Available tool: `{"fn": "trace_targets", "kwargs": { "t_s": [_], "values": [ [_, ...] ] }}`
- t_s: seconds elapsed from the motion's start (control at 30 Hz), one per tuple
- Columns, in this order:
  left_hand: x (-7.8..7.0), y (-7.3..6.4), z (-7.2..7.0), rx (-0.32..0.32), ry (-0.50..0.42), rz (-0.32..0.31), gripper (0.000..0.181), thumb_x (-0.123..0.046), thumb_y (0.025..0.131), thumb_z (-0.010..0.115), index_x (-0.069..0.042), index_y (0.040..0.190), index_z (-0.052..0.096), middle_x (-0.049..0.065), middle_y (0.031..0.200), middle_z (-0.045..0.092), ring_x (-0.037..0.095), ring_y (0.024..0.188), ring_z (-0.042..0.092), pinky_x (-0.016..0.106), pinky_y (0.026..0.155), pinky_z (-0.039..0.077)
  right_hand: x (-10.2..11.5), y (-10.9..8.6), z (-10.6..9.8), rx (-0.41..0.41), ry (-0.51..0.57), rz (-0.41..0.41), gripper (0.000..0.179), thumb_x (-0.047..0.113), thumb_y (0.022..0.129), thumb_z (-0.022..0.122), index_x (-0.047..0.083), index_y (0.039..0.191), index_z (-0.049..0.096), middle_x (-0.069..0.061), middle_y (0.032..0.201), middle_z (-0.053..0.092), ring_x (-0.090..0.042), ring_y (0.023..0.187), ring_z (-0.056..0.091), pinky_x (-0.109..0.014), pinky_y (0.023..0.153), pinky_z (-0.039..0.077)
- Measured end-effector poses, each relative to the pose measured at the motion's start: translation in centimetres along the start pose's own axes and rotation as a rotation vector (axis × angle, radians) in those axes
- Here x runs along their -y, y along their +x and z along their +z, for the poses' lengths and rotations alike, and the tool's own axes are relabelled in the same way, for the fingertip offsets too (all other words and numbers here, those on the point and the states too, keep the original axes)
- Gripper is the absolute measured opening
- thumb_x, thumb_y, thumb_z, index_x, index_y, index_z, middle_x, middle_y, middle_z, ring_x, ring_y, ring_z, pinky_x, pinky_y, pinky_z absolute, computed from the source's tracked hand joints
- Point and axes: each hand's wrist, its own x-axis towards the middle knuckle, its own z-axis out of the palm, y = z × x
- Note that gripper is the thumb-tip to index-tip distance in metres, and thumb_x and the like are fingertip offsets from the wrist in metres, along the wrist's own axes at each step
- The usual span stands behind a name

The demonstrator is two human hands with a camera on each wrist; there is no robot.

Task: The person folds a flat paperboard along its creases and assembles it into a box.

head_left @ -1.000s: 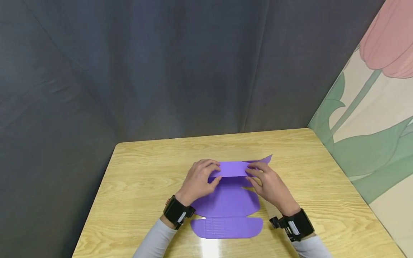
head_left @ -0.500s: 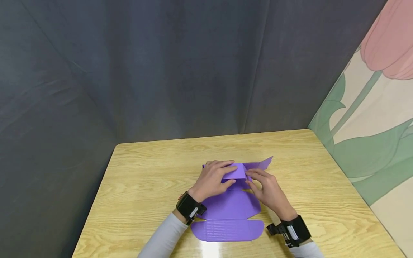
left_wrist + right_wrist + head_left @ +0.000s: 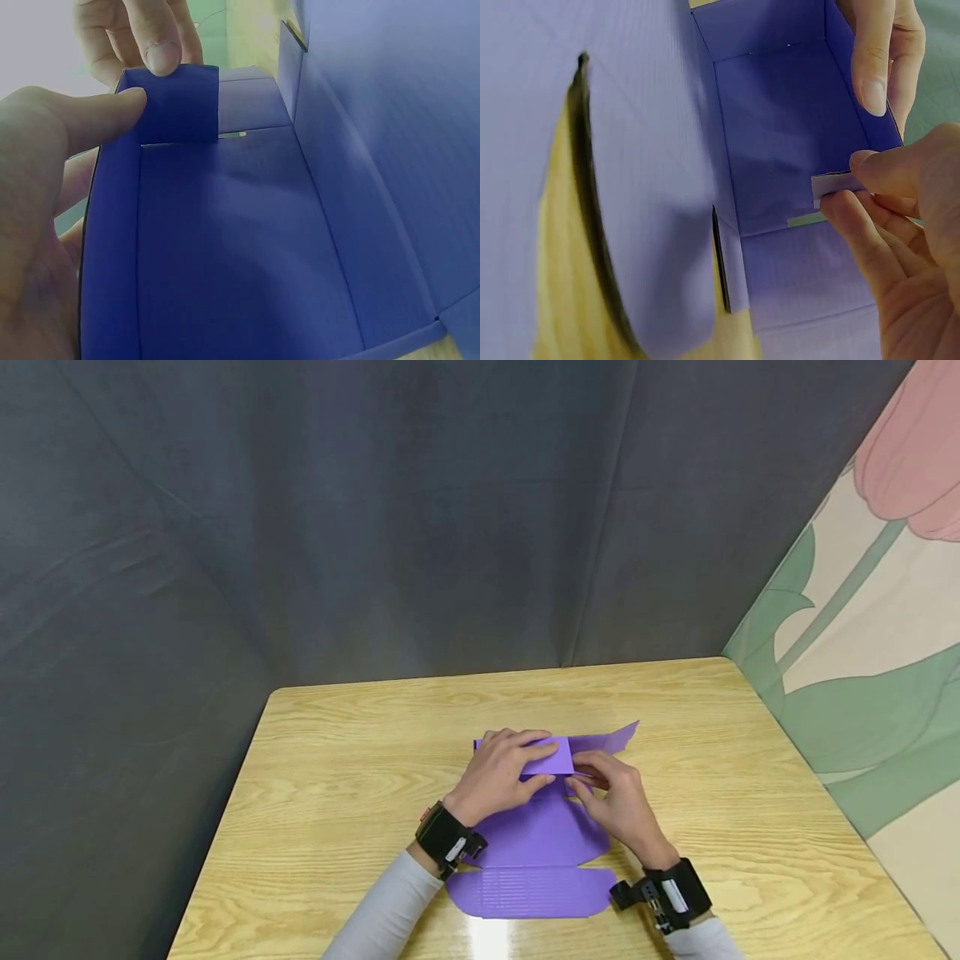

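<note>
A partly folded purple cardboard box (image 3: 536, 831) lies on the table, its lid panel spread toward the person. My left hand (image 3: 498, 777) grips the box's upright far wall, the thumb on the inner face and the fingers outside, as the left wrist view shows. At that wall's right end, my right hand (image 3: 621, 797) pinches a small corner flap (image 3: 831, 186) between thumb and fingers. The flap (image 3: 180, 105) is bent inward across the box's end. An unfolded side panel (image 3: 606, 742) sticks out to the right behind the hands. The left hand hides the box's left end.
The slotted front flap (image 3: 532, 893) lies flat toward the near side of the wooden table (image 3: 337, 760). A dark curtain (image 3: 420, 527) hangs behind, and a tulip-patterned wall (image 3: 885, 710) stands to the right. Each wrist wears a black camera band.
My left hand has slid rightward along the far wall. The right hand, still at the right corner, has turned the small flap inward. The side panel there shows more fully.
</note>
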Motion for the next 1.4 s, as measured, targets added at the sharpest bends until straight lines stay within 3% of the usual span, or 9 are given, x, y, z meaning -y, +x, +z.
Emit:
{"fn": "trace_targets", "kwargs": {
  "t_s": [0.23,0.53,0.73,0.87,1.03,1.1,1.3,1.4],
  "values": [
    [-0.1,-0.2,0.4,-0.021,0.018,0.013,0.052,-0.052,0.102,0.069,-0.024,0.145,0.069,-0.003,0.151,0.064,0.023,0.128,0.066,0.046,0.110,0.050,-0.3,-0.4,0.4,-0.033,0.099,0.032,0.039,-0.018,0.081,0.082,0.000,0.115,0.074,-0.013,0.112,0.074,-0.037,0.105,0.075,-0.023,0.083,0.063],
    [-0.2,-0.1,0.7,-0.022,0.043,0.005,0.049,-0.051,0.102,0.069,-0.025,0.144,0.069,-0.004,0.151,0.065,0.022,0.128,0.066,0.044,0.106,0.051,-0.3,-0.6,0.5,-0.073,0.023,-0.045,0.043,-0.022,0.076,0.084,0.000,0.111,0.075,-0.013,0.110,0.074,-0.037,0.099,0.075,-0.020,0.083,0.062],
    [-0.2,-0.1,0.7,-0.034,0.063,0.011,0.047,-0.050,0.102,0.069,-0.026,0.143,0.070,-0.004,0.149,0.066,0.022,0.126,0.067,0.043,0.103,0.052,-0.7,-0.9,0.6,-0.058,0.001,-0.089,0.045,-0.026,0.073,0.083,-0.003,0.109,0.073,-0.012,0.108,0.072,-0.031,0.098,0.075,-0.028,0.080,0.065],
    [-0.2,-0.1,0.6,-0.030,0.065,0.010,0.047,-0.050,0.102,0.069,-0.026,0.143,0.069,-0.004,0.149,0.066,0.022,0.127,0.067,0.044,0.105,0.052,-1.0,-1.1,0.2,-0.013,-0.034,-0.064,0.041,-0.020,0.077,0.084,-0.002,0.112,0.072,-0.011,0.110,0.073,-0.030,0.098,0.075,-0.035,0.078,0.067],
    [-0.2,-0.1,0.5,-0.017,0.047,-0.003,0.048,-0.051,0.102,0.069,-0.026,0.144,0.069,-0.004,0.150,0.065,0.022,0.129,0.066,0.044,0.107,0.050,-1.3,-1.4,-0.2,-0.031,-0.054,0.022,0.035,-0.018,0.081,0.081,-0.003,0.111,0.073,-0.014,0.110,0.073,-0.034,0.098,0.075,-0.044,0.080,0.067],
    [-0.2,0.0,0.5,-0.020,0.043,-0.005,0.048,-0.051,0.102,0.069,-0.026,0.144,0.069,-0.004,0.150,0.065,0.022,0.129,0.066,0.043,0.107,0.050,-1.3,-1.5,-0.2,-0.054,-0.029,0.080,0.030,-0.018,0.084,0.078,-0.006,0.111,0.072,-0.017,0.110,0.073,-0.037,0.098,0.075,-0.042,0.083,0.066],
    [-0.1,0.1,0.5,-0.031,0.034,-0.001,0.048,-0.050,0.102,0.069,-0.026,0.143,0.069,-0.004,0.149,0.066,0.022,0.128,0.066,0.044,0.105,0.051,-0.6,-1.7,0.0,-0.115,0.115,0.352,0.023,-0.014,0.096,0.067,-0.009,0.118,0.072,-0.028,0.117,0.074,-0.048,0.106,0.074,-0.013,0.084,0.060],
    [-0.1,0.1,0.6,-0.021,0.024,-0.003,0.048,-0.050,0.102,0.069,-0.026,0.144,0.069,-0.003,0.150,0.065,0.022,0.128,0.066,0.045,0.105,0.050,-0.3,-1.7,0.1,-0.131,0.149,0.469,0.024,-0.012,0.098,0.065,-0.008,0.121,0.072,-0.030,0.123,0.073,-0.049,0.110,0.073,-0.009,0.079,0.057]
  ]
}}
